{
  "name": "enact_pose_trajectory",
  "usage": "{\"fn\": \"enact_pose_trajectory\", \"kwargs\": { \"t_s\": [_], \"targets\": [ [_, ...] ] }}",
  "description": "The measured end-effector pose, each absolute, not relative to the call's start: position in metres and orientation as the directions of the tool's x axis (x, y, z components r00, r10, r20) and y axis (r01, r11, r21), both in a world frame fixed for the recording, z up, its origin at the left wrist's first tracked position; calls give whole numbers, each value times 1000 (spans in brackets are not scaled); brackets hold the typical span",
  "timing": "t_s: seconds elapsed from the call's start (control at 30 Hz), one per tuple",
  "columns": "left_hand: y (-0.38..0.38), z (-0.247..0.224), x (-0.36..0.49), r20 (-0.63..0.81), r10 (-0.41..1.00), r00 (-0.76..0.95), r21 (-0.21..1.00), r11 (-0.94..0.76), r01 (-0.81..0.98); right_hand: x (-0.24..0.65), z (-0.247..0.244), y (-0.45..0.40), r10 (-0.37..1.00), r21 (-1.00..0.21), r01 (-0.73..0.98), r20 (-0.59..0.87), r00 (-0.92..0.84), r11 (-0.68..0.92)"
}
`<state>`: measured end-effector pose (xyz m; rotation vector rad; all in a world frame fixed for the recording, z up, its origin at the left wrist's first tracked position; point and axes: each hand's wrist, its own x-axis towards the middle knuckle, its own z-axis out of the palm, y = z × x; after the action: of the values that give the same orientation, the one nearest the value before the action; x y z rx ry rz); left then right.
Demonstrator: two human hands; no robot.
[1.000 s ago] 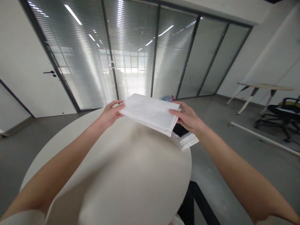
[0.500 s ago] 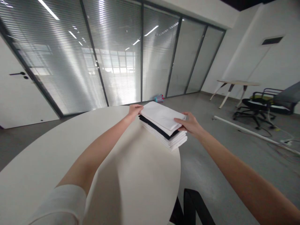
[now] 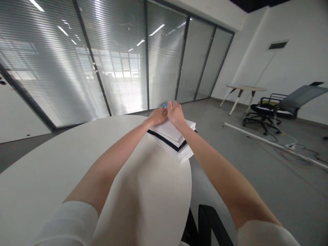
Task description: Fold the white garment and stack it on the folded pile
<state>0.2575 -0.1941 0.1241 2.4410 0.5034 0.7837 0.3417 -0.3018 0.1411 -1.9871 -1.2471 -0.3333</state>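
- Left hand and right hand sit close together over folded white cloth; pinching, I cannot tell.
- Probably light, soft: hold 2 opposite edges.

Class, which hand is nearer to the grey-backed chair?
Right. The grey-backed chair stands off to the right; the right hand, over the far side of the pile, is on that side, while the left hand is left of it, farther away.

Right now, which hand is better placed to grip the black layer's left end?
Probably the left hand: it is nearer that end of the black layer. The right hand is farther right, its forearm crossing above the stack.
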Motion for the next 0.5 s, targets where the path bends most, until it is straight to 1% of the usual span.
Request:
{"fn": "enact_pose_trajectory", "kwargs": {
  "t_s": [0.07, 0.1, 0.17, 0.2, 0.3, 0.37, 0.4, 0.43, 0.5],
  "targets": [
    [-196, 111, 268, 373, 513, 773, 720, -686, 108, 337, 123, -304, 734, -361, 838, 416, 538, -409],
    [-196, 104, 271, 368, 532, 762, 778, -625, 61, 337, 114, -308, 763, -305, 835, 348, 545, -457],
    [-195, 90, 277, 371, 561, 740, 837, -547, -5, 338, 100, -319, 785, -240, 824, 257, 563, -513],
    [-194, 86, 280, 375, 565, 735, 844, -536, -19, 338, 95, -323, 780, -233, 816, 244, 576, -530],
    [-194, 83, 283, 388, 559, 733, 848, -529, -45, 340, 94, -327, 772, -233, 816, 268, 577, -529],
    [-194, 88, 280, 409, 552, 727, 846, -528, -76, 345, 102, -328, 791, -276, 823, 247, 560, -496],
    [-194, 90, 275, 429, 562, 707, 845, -527, -94, 350, 108, -329, 797, -328, 816, 230, 558, -477],
    [-193, 92, 269, 452, 592, 667, 846, -521, -112, 358, 115, -332, 798, -395, 798, 215, 562, -456],
    [-188, 91, 251, 480, 711, 514, 864, -483, -140, 378, 124, -343, 771, -546, 729, 216, 600, -414]
  ]
}}
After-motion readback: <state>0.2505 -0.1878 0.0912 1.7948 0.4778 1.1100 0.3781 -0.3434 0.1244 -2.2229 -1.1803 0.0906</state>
